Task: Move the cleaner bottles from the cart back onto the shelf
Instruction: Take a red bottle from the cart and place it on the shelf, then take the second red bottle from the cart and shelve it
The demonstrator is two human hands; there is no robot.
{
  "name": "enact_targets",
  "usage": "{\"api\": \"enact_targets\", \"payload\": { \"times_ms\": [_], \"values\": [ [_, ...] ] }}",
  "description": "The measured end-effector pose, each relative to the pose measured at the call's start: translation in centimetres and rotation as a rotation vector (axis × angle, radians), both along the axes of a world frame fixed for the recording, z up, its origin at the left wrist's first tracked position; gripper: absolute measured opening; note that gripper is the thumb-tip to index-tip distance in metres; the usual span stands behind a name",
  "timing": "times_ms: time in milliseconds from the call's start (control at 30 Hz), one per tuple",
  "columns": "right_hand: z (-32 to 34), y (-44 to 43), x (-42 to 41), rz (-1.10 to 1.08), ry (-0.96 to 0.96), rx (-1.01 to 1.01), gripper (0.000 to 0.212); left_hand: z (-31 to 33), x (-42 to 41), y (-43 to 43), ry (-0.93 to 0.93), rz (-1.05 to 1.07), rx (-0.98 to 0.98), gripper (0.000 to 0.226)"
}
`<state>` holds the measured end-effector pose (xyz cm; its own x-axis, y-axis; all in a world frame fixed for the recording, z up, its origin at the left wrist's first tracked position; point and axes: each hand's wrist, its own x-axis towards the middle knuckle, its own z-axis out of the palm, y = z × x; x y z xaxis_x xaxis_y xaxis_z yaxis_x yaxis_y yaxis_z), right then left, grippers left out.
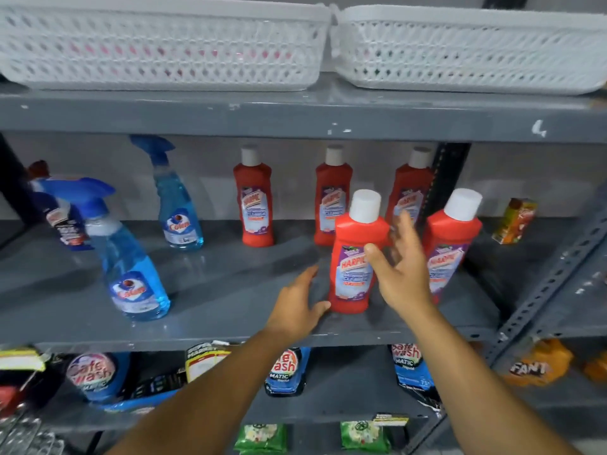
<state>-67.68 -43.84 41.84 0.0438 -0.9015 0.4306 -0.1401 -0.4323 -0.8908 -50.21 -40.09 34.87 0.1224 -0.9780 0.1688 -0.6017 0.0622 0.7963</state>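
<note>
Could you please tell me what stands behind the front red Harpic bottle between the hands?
Behind the front red Harpic bottle, another red white-capped bottle stands at the grey shelf's back; its lower right is covered.

Glossy plastic bottle [356, 254], scuffed metal shelf [230, 290]

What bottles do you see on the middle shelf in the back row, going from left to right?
Blue spray bottle → first red bottle → second red bottle → third red bottle, partly hidden behind the right hand.

white baskets [164, 44], detergent pouches [95, 376], juice carton [514, 221]
</note>
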Motion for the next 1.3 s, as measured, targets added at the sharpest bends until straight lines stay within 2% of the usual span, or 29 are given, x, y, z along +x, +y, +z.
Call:
{"api": "enact_targets", "payload": {
  "times_ms": [100,167,267,367,467,633,733,767,833,900,967,1033,1133,1200,1300],
  "values": [
    [0.7,2.7,1.5,-0.265,0.035,-0.358,0.053,-0.6,4.2,5.5,-0.050,0.085,-0.144,0.056],
    [1.5,4.5,4.0,-0.218,0.038,-0.551,0.040,-1.7,8.6,10.7,-0.079,0.185,-0.199,0.048],
    [2.4,7.4,9.0,-0.023,0.106,-0.623,0.027,-3.3,15.8,18.2,-0.071,0.438,-0.163,0.043],
    [1.8,10.2,17.1,0.348,0.190,-0.497,0.021,-4.4,23.6,27.4,-0.083,0.783,-0.095,0.042],
    [0.2,13.3,26.5,0.681,0.318,-0.424,0.021,-5.5,30.1,36.5,0.012,1.135,-0.044,0.037],
    [-2.5,20.1,41.1,1.106,0.552,-0.354,0.023,-8.5,38.0,46.8,0.362,1.478,0.030,0.043],
    [-4.5,24.8,50.7,1.316,0.741,-0.294,0.023,-12.7,42.1,51.7,0.624,1.585,0.089,0.040],
    [-5.3,26.4,53.8,1.387,0.798,-0.261,0.024,-13.9,42.9,52.6,0.684,1.586,0.144,0.033],
    [-7.6,30.0,60.6,1.495,0.893,-0.241,0.028,-15.7,44.2,53.8,0.830,1.548,0.254,0.003],
    [-10.4,34.2,67.0,1.588,1.016,-0.268,0.031,-18.9,45.4,54.4,1.003,1.495,0.343,0.015],
    [-13.9,38.2,72.6,1.688,1.149,-0.301,0.035,-22.5,46.2,54.5,1.145,1.480,0.371,0.015],
    [-17.6,41.6,76.5,1.761,1.298,-0.383,0.040,-25.8,46.5,53.9,1.290,1.493,0.338,0.014],
    [-24.9,46.1,80.5,1.831,1.546,-0.521,0.047,-31.0,47.4,52.9,1.551,1.619,0.227,0.022],
    [-30.1,48.5,81.9,1.858,1.686,-0.551,0.050,-34.4,47.9,52.3,1.644,1.697,0.161,0.021],
    [-35.0,50.5,82.7,1.851,1.700,-0.517,0.045,-37.6,48.4,51.7,1.765,1.821,0.010,0.037]
  ]
}}
